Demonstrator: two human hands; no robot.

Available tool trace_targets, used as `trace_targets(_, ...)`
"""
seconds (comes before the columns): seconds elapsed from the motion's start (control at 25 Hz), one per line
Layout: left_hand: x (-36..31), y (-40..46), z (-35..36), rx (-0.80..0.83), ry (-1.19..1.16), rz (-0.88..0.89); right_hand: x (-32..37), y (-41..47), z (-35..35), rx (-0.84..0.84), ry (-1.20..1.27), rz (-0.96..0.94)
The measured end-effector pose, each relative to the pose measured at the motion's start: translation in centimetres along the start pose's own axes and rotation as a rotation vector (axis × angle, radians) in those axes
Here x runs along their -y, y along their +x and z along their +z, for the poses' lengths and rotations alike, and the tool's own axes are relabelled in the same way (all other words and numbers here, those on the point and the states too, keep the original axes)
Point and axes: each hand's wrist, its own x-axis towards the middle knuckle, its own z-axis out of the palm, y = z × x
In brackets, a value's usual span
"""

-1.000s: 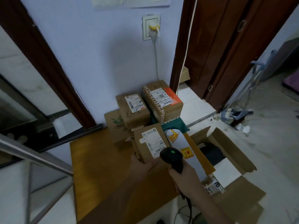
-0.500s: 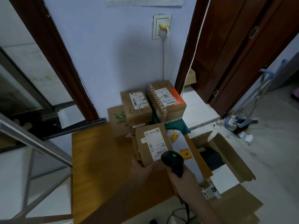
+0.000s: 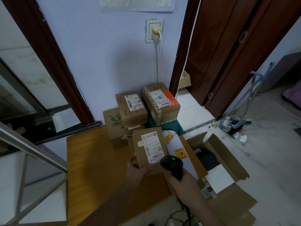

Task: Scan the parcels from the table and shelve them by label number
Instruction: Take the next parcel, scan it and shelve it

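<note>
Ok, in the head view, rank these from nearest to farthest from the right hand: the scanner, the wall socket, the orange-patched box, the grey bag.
1. Scanner: gripped in the right hand.
2. Grey bag: lying on the table just beyond the scanner.
3. Orange-patched box: on top of the stack at the back, by the wall.
4. Wall socket: high on the wall above the stack.

Dim, bluish, soft; edges bowed.
</note>
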Motion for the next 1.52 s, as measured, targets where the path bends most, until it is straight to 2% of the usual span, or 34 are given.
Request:
trace_targets(0.36, -1.9, -2.5, -3.3, 0.009, -0.13, 0.075, 2.3, -3.2, 0.4, 0.023, 0.019, -0.096)
trace_targets(0.68, -4.8, -6.6, -12.3, 0.045, -0.209, 0.25, 8.0, -9.3, 3.0, 0.068, 0.065, -0.318)
trace_targets(0.84, -3.6, -9.6, -17.0, -0.012, -0.234, 0.272, 9.5, -11.5, 5.1, 0.098, -0.012, -0.388)
trace_targets(1.2, 2.6, -19.7, -21.0, -0.204, -0.33, 0.322, 9.9, -15.9, 7.6, 0.384, -0.076, -0.533)
trace_targets(1.4, 7.5, -25.9, -22.2, -0.308, -0.403, 0.348, 8.8, -19.3, 9.8, 0.604, -0.085, -0.525)
trace_targets(1.52, 10.1, -30.2, -25.0, -0.424, -0.45, 0.374, 9.2, -21.7, 13.1, 0.754, -0.132, -0.557)
